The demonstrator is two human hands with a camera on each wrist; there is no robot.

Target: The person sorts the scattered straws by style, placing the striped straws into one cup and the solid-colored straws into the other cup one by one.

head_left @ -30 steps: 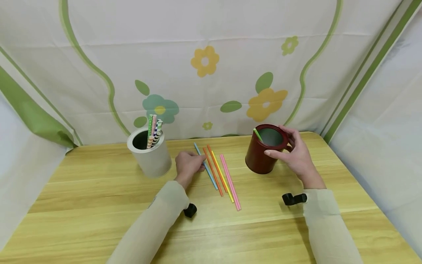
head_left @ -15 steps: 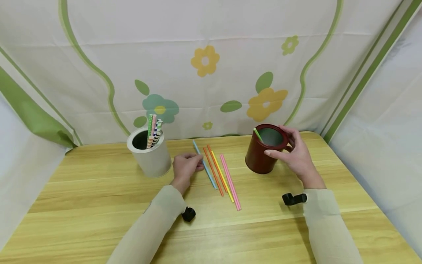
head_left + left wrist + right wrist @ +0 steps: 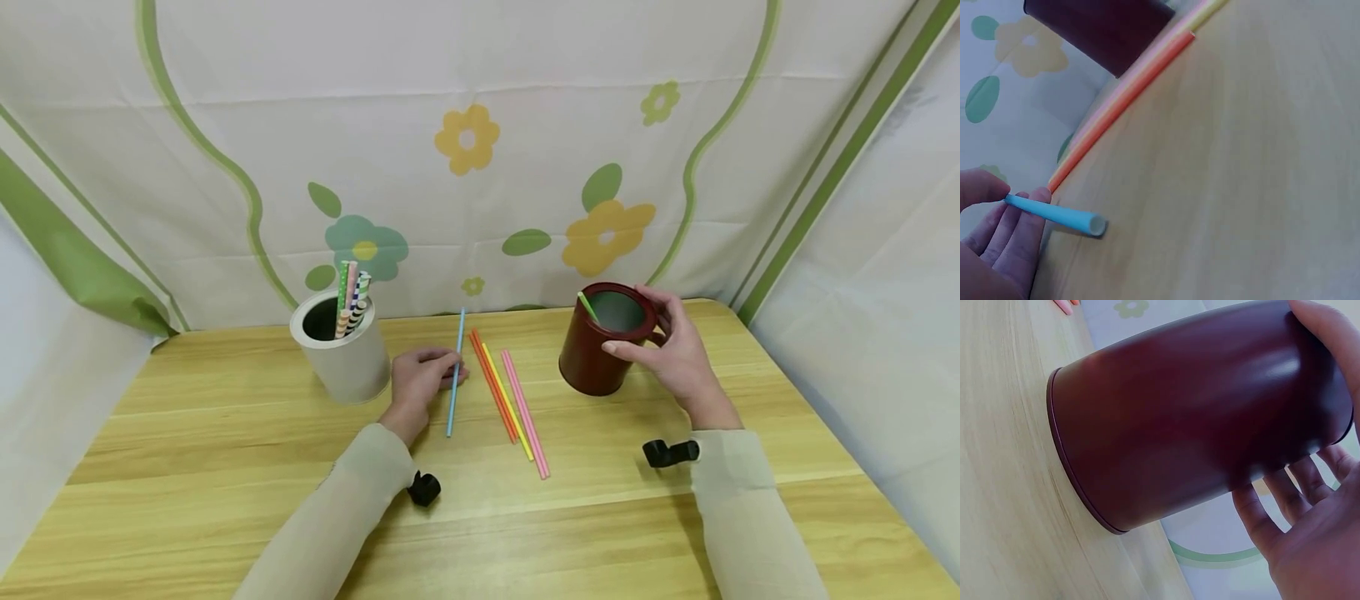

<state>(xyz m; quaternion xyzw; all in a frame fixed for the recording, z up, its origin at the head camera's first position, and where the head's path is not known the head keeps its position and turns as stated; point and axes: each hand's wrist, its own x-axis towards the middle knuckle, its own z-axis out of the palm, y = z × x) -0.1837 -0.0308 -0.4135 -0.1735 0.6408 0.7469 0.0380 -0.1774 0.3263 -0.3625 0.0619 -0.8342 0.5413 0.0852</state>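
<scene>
Standing by the far edge of the bench (image 3: 187,433), left of its middle, is a white cylindrical container (image 3: 347,367) holding patterned paper straws (image 3: 350,296) in spots and stripes; they lean together against the right of the rim, probably because the wide mouth lets them slump.

Next comes the left hand (image 3: 422,382), its grip a pinch of thumb and fingers about halfway along a plain light blue straw (image 3: 452,410). Holding it near the middle likely balances so light a thing. The straw points from the far edge toward the near edge; its near end sits close to the surface, though whether it touches I cannot tell.

Right of that, near the centre, two orange-red straws (image 3: 494,387), a yellow straw (image 3: 510,404) and two pink straws (image 3: 527,417) lie flat in a loose slanting row, near ends skewed toward the right edge. Side by side like this, each colour is probably easy to pick out.

Toward the far right corner stands a dark red cylindrical mug (image 3: 588,362), upright, with a bright green straw (image 3: 587,307) leaning on its left rim. The right hand (image 3: 678,358) grasps it from the handle side, thumb in front and fingers behind, presumably to steady it.
</scene>
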